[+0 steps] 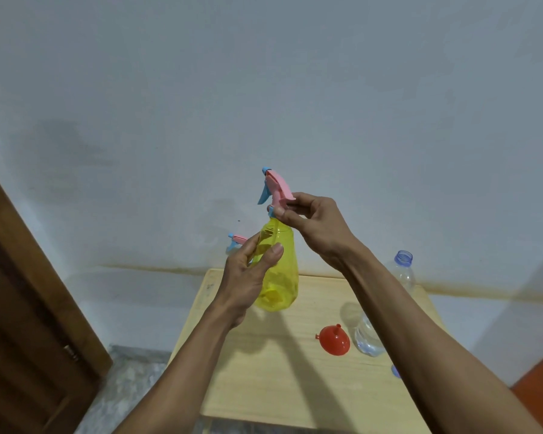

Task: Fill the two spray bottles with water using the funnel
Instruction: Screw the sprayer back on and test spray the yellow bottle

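So the yellow spray bottle (278,270) is up in the air above the far end of the worktop (282,386), held more or less upright, its long axis running from the fat base near the wood up to the pink spray head (278,186), leaning just slightly. That axis is the whole story here, because the head twists off around it.

The left hand (248,277) is wrapped round the body from the left side, thumb across the front, fingers curled behind. The right hand (311,220) is higher, pinching the neck and the back of the pink head between thumb and fingertips, right at the blue collar. So the right hand is the one nearer the cap, the left is the anchor lower down. Looks to me like the cap is being unscrewed, though I can't tell how loose it is. The bottle looks empty from here.

A second spray bottle (237,241) peeks out behind the left hand; only its pink and blue head shows. The red funnel (335,339) lies on the worktop, mouth down and spout up, under the right forearm, just beside a clear water bottle (386,311) with its cap off and some water in the bottom. Once the head is off, I'd guess the right hand drops down for that funnel since it's nearest.
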`<state>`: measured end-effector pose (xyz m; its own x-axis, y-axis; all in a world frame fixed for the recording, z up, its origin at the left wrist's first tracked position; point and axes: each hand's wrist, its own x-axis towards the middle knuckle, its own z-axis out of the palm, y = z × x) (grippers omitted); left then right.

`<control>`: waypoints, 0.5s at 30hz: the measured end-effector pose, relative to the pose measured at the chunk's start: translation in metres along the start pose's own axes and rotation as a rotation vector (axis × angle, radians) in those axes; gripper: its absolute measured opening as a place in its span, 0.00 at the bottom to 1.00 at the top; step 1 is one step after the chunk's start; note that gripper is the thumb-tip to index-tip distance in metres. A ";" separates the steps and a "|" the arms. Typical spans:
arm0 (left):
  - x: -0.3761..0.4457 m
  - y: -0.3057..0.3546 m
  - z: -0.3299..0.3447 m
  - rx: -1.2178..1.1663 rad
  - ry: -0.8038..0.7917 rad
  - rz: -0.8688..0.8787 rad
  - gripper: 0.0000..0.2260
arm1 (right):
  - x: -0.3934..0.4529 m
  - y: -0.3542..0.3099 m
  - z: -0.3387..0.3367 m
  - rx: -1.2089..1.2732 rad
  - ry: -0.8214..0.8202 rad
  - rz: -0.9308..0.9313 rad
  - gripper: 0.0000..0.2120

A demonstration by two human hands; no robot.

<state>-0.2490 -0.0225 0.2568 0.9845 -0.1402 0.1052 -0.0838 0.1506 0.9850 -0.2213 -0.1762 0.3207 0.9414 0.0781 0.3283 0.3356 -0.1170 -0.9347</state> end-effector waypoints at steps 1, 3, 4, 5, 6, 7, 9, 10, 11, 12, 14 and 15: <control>0.000 -0.001 0.000 -0.002 -0.003 -0.005 0.22 | 0.000 0.000 0.001 -0.026 0.018 0.001 0.09; -0.001 -0.003 0.000 -0.007 -0.012 -0.013 0.21 | 0.000 0.000 -0.001 -0.068 0.006 0.018 0.09; -0.002 -0.004 0.000 -0.010 -0.020 -0.012 0.21 | 0.000 0.000 -0.002 -0.072 -0.030 0.033 0.09; -0.002 -0.004 0.000 -0.012 -0.029 -0.010 0.21 | 0.000 0.000 -0.004 -0.063 -0.077 0.052 0.09; -0.002 -0.003 0.000 -0.011 -0.038 -0.008 0.21 | 0.000 -0.001 -0.006 -0.049 -0.118 0.065 0.10; -0.002 -0.003 0.000 -0.008 -0.044 -0.005 0.22 | -0.001 -0.001 -0.007 -0.037 -0.144 0.067 0.11; -0.001 -0.002 0.000 0.005 -0.041 0.009 0.22 | -0.001 -0.001 -0.008 -0.042 -0.146 0.037 0.10; -0.001 -0.002 0.001 0.015 -0.029 0.021 0.21 | -0.001 0.000 -0.008 -0.056 -0.126 0.017 0.09; -0.001 -0.003 0.001 0.030 -0.013 0.035 0.21 | -0.001 0.001 -0.007 -0.073 -0.098 0.000 0.09; 0.000 -0.004 0.001 0.047 0.005 0.049 0.21 | -0.002 0.002 -0.005 -0.095 -0.070 -0.019 0.08; 0.000 -0.007 0.001 0.080 0.033 0.075 0.22 | -0.004 0.004 -0.002 -0.141 -0.024 -0.055 0.07; 0.000 -0.008 0.001 0.092 0.046 0.083 0.22 | -0.006 0.005 -0.001 -0.161 -0.006 -0.068 0.08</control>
<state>-0.2484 -0.0249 0.2496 0.9795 -0.0856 0.1824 -0.1768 0.0686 0.9819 -0.2251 -0.1780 0.3146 0.9162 0.0974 0.3888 0.4003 -0.2685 -0.8761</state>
